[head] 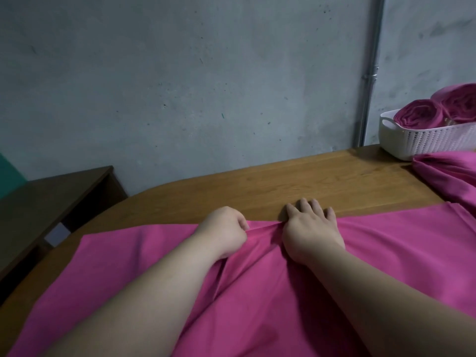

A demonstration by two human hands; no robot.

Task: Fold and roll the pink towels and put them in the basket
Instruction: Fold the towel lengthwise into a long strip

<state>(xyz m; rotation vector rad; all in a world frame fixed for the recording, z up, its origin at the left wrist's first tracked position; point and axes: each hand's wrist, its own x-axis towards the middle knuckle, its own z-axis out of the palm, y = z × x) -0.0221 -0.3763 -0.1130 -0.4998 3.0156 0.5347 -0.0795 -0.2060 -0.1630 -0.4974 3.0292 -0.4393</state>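
Observation:
A large pink towel (257,292) lies spread across the wooden table (296,181) in front of me. My left hand (226,230) grips its far edge, fingers curled into the bunched cloth. Just to the right, my right hand (311,228) lies on the same edge, its straight fingers reaching past it onto the bare wood. The cloth is gathered into wrinkles between the two hands. At the far right stands a white basket (425,143) holding two rolled pink towels (419,114).
Another loose pink towel (448,173) lies crumpled in front of the basket at the right. A dark wooden shelf unit (46,199) stands left of the table. A grey wall with a metal pipe (371,73) runs behind the table.

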